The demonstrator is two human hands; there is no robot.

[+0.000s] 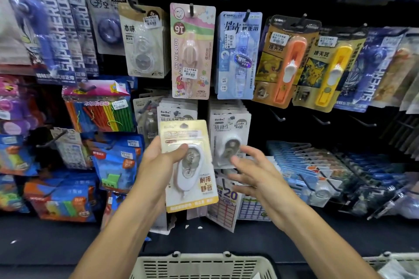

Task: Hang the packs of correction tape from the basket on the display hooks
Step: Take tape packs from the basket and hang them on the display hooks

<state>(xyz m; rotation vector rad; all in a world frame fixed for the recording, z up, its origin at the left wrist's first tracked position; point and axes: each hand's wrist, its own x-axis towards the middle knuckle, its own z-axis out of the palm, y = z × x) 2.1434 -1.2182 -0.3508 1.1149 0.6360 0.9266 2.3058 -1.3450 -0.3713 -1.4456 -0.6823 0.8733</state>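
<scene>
My left hand (156, 161) grips a cream and yellow pack of correction tape (192, 183) by its left edge, thumb across the blister, and holds it upright in front of the display. Behind it hang two rows of similar white BoBo packs (229, 129) on hooks. My right hand (251, 172) hovers just right of the held pack with its fingers spread and holds nothing. The beige basket (204, 265) sits at the bottom centre below both arms; its contents are out of view.
Pegboard hooks carry many other packs: a pink My Melody pack (191, 52), a blue pack (239, 56), orange and yellow clip pushers (292, 63). Several bare hooks (278, 118) jut out at right. A second basket (394, 263) shows at bottom right.
</scene>
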